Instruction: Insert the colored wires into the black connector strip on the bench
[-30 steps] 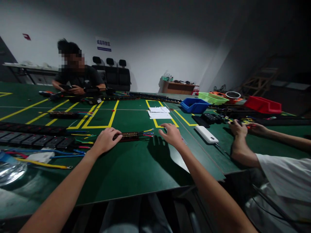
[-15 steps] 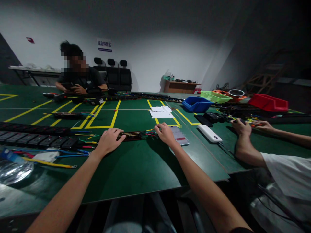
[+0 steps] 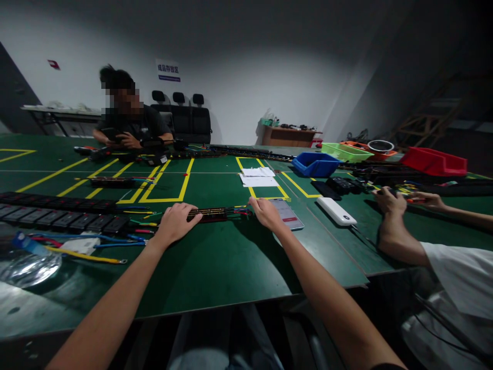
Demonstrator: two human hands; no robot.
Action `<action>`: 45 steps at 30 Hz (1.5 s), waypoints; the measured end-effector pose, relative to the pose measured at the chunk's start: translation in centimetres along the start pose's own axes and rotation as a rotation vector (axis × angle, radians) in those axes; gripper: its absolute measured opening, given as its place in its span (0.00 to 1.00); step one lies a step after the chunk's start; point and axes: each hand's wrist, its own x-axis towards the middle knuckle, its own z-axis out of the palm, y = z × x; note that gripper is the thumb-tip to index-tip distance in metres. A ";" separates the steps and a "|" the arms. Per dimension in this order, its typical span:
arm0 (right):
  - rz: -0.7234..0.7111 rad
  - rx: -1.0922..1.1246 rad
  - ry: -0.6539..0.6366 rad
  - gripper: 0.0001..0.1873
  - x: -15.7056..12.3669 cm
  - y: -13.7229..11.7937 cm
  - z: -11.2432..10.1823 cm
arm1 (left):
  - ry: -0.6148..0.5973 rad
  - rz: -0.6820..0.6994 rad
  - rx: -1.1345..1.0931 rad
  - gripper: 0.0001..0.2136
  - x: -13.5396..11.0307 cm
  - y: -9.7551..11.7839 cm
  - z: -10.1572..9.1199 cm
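Observation:
A narrow dark strip with copper bars [image 3: 210, 213] lies on the green table [image 3: 215, 267] in front of me, with coloured wires [image 3: 241, 209] at its right end. My left hand [image 3: 176, 222] rests curled on the strip's left end. My right hand [image 3: 266, 212] is at the wire end, fingers pinched on the wires. A phone with a lit screen [image 3: 287, 214] lies just right of my right hand.
Black power strips [image 3: 57, 220] and loose wires [image 3: 84, 253] lie at the left, a clear bag [image 3: 23, 267] beside them. A white power bank [image 3: 336, 211], papers [image 3: 257, 177], blue [image 3: 314, 164], green and red bins stand further right. One person [image 3: 127, 121] sits opposite; another person's arms [image 3: 389, 226] work at my right.
My right hand moved left off the phone to the wire end of the strip. My left hand stayed on the strip. The view shifted slightly.

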 end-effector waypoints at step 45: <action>0.207 0.897 0.083 0.28 0.1 -0.8 -0.4 | 0.009 0.003 -0.032 0.26 0.1 -0.2 0.2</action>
